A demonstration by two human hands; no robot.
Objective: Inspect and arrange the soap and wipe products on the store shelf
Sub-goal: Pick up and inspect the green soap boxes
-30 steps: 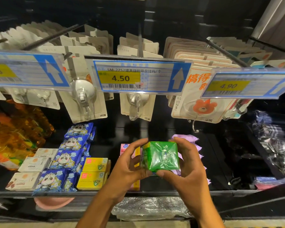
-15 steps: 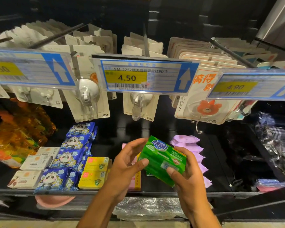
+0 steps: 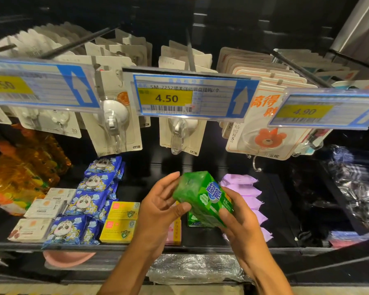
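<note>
Both hands hold the green soap pack [image 3: 202, 196] above the shelf [image 3: 285, 250]. The left hand [image 3: 160, 209] pinches its far end and the right hand [image 3: 241, 228] grips its near end. The long axis runs tilted from far-left to near-right. Its place (I judge, on the second green pack [image 3: 193, 220]) lies directly below, beside the purple wipe packs [image 3: 243, 188], about equally near to both hands.

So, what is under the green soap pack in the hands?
A corner of another green pack lies on the black shelf below the green soap pack. The rest of it is covered by the held pack and the right hand.
</note>
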